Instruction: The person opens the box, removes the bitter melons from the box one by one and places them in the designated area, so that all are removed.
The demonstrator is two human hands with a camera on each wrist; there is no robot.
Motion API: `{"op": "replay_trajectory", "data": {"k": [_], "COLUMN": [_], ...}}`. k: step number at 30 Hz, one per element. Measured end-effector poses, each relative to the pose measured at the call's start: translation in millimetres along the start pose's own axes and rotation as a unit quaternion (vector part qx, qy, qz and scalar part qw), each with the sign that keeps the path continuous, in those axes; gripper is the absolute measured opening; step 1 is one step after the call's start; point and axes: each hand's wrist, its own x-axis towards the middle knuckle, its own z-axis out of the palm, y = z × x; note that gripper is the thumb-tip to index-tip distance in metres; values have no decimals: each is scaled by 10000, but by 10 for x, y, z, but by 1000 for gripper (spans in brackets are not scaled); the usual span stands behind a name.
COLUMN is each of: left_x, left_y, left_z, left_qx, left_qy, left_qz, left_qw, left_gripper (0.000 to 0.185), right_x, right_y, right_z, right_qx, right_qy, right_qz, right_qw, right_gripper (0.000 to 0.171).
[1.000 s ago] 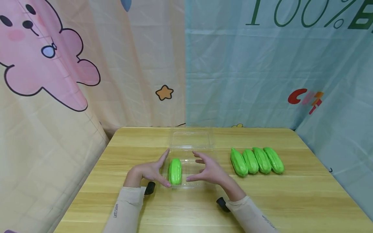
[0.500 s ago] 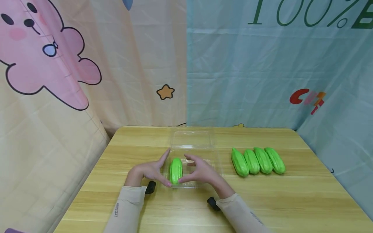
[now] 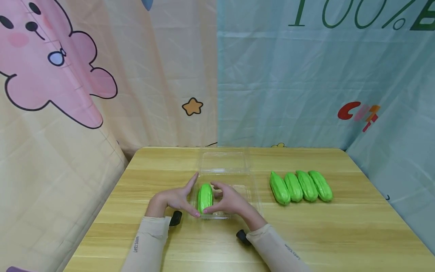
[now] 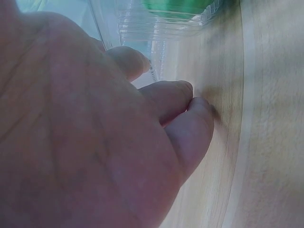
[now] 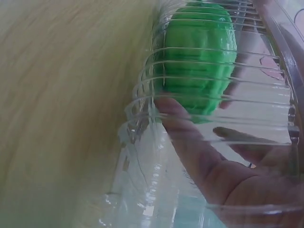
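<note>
left hand [image 3: 175, 199]: fingers straight, being rested against the near-left side of the clear plastic box [image 3: 253, 196] | right hand [image 3: 228, 200]: thumb and fingers being curled round the green gourd [image 3: 205, 197] | gourd: being held inside the box, between both hands | four more gourds [image 3: 301, 186]: being left in a row, well right of the right hand

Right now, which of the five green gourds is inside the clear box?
The gourd between the hands; the other four lie in a row on the table, right of the box.
</note>
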Motion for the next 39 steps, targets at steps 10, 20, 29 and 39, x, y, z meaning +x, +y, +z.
{"op": "replay_trajectory", "data": {"k": [10, 20, 29, 39], "left_x": [12, 22, 27, 18], "left_y": [1, -4, 0, -12], "left_z": [-2, 3, 1, -12], "left_qx": [-86, -102, -117, -45], "left_qy": [-12, -62, -77, -68], "left_qz": [54, 88, 116, 152], "left_qw": [9999, 9999, 9998, 9999], "left_gripper": [143, 143, 143, 142], "right_x": [56, 75, 54, -16], "right_y": [-11, -40, -73, -136], "right_z": [53, 117, 84, -45], "right_qx": [177, -111, -127, 232], "right_qy": [-108, 168, 294, 353], "right_qz": [-92, 136, 192, 220], "right_qw": [9997, 9997, 9993, 9989], "right_gripper": [99, 93, 93, 91]}}
